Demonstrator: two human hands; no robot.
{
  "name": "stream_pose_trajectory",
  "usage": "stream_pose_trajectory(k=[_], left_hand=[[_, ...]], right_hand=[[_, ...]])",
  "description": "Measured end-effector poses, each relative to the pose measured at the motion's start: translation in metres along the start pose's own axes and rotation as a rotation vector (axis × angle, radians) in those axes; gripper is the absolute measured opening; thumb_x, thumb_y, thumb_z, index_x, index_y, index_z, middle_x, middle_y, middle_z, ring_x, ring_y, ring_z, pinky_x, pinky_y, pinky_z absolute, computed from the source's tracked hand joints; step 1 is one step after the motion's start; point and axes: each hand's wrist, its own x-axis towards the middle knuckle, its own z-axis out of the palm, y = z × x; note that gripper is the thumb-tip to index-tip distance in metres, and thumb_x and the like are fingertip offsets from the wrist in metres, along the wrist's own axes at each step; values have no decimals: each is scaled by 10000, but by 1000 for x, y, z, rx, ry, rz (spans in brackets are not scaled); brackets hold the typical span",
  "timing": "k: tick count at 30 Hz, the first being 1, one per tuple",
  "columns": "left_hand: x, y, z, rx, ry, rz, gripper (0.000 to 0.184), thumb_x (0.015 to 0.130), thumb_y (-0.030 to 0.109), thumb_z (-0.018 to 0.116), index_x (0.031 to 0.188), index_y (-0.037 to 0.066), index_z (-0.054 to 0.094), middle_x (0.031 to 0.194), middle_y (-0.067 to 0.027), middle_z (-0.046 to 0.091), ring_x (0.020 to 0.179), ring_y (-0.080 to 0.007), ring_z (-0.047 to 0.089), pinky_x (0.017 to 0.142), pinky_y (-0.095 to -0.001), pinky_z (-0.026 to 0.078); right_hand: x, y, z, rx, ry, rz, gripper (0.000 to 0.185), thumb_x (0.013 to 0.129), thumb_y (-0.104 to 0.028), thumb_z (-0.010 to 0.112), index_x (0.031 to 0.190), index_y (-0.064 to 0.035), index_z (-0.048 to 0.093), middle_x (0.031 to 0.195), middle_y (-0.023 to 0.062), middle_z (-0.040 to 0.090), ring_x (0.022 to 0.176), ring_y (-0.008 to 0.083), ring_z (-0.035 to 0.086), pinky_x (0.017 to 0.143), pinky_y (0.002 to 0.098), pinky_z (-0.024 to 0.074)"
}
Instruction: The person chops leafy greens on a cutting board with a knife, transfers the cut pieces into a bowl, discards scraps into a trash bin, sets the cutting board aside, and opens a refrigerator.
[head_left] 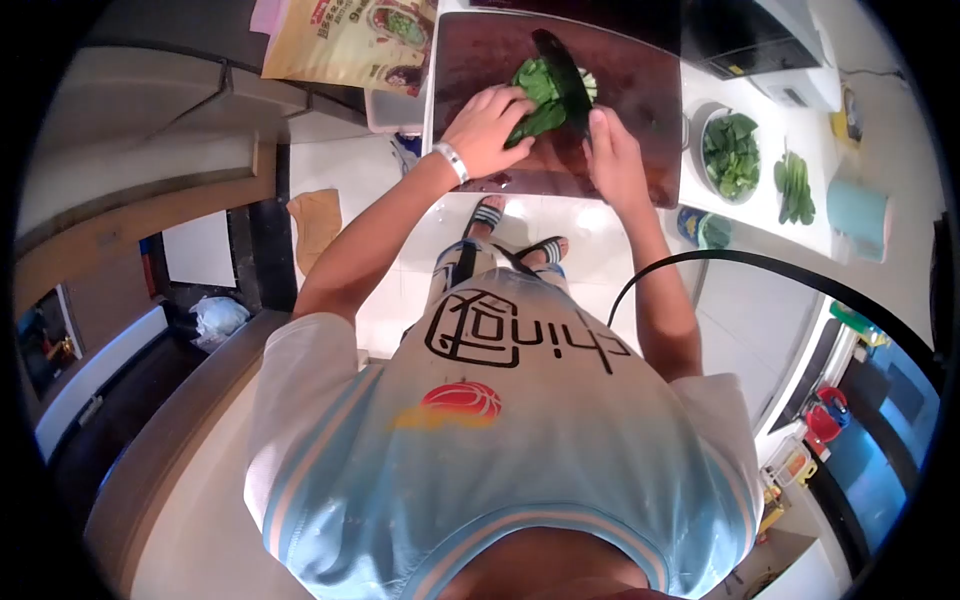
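Note:
On the dark brown cutting board [480, 55] lies a bunch of leafy greens [541, 118], with pale cut stems showing beyond the blade. My left hand [488, 132], with a white band at the wrist, is closed over the near-left side of the bunch. A black-bladed kitchen knife [566, 75] is in my right hand [614, 158], fingers wrapped round its handle, which they mostly hide. The blade stands across the right part of the greens, close to the stems. Whether its edge touches the board cannot be seen.
Right of the board, a bowl [709, 172] holds cut greens, and another small bunch of greens [794, 188] lies beside it. Farther right stands a light-green container [858, 215]. A printed food bag [345, 45] is at the board's left. A dark appliance [750, 40] stands behind.

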Motion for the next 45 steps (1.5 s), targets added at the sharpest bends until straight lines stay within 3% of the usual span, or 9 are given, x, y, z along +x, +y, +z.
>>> stream_pose_trajectory(k=[5, 8, 11, 12, 20, 23, 24, 27, 45], left_hand=[[-17, 2, -9, -77, 56, -140, 442, 805, 247, 698, 1151, 22, 540, 1217, -175, 495, 1126, -368, 489, 974, -428, 422], [-19, -2, -1, -70, 31, -157, 447, 812, 252, 677, 1161, 14, 532, 1212, -183, 497, 1127, -372, 494, 975, -431, 421], [-17, 0, -2, -40, -6, -128, 446, 813, 261, 663, 1160, 13, 533, 1210, -180, 503, 1137, -365, 493, 979, -431, 421], [-19, 0, -1, 0, 3, -98, 443, 809, 269, 658, 1151, 15, 540, 1209, -175, 512, 1146, -356, 493, 987, -428, 417], [-22, -3, 6, 29, 45, -105, 445, 816, 272, 638, 1158, 1, 553, 1229, -178, 540, 1197, -348, 484, 1031, -423, 398], [-22, -2, 8, 65, 34, -103, 453, 820, 279, 633, 1164, -4, 552, 1234, -177, 541, 1197, -349, 484, 1036, -424, 395], [-21, 1, 4, 54, 10, -127, 461, 818, 278, 635, 1173, -3, 552, 1236, -173, 541, 1198, -345, 484, 1038, -424, 395], [-22, 1, 2, 50, 17, -131, 461, 813, 278, 640, 1168, -3, 553, 1230, -173, 542, 1200, -346, 482, 1040, -424, 393], [-42, 13, -9, -136, 269, -319, 424, 791, 203, 739, 1137, 38, 555, 1164, -161, 537, 1097, -350, 512, 961, -417, 426]], right_hand=[[-24, -22, -12, -130, -71, -63, 342, 1044, -313, 424, 1056, -12, 586, 627, -5, 492, 587, 64, 447, 562, 255, 412], [-17, 2, -3, -281, -155, -120, 313, 1033, -298, 418, 1061, -14, 548, 735, 259, 577, 735, 455, 600, 655, 434, 468], [0, 2, 12, -204, -169, -39, 305, 1029, -294, 424, 1043, -14, 544, 801, 300, 585, 862, 523, 557, 683, 470, 469], [8, 14, 17, -145, -149, -110, 365, 1047, -346, 405, 924, -30, 541, 592, -9, 449, 531, 76, 413, 517, 249, 379], [-19, 14, 4, -227, -172, 18, 399, 1053, -354, 383, 968, 10, 525, 685, 83, 512, 622, 129, 470, 576, 298, 426], [-5, -5, 6, -247, -146, -38, 385, 1041, -355, 384, 976, -1, 518, 675, 237, 556, 672, 437, 581, 617, 451, 444], [3, -10, 9, -253, -156, -13, 392, 1041, -363, 375, 985, -4, 522, 677, 236, 562, 687, 436, 596, 621, 463, 445], [-12, -6, 4, -340, -170, -66, 392, 1053, -346, 379, 988, 10, 530, 682, 88, 506, 616, 149, 468, 600, 311, 432], [-54, -7, -43, 95, 8, 43, 433, 1049, -397, 381, 905, -17, 528, 627, 11, 464, 585, 87, 430, 536, 275, 389]])
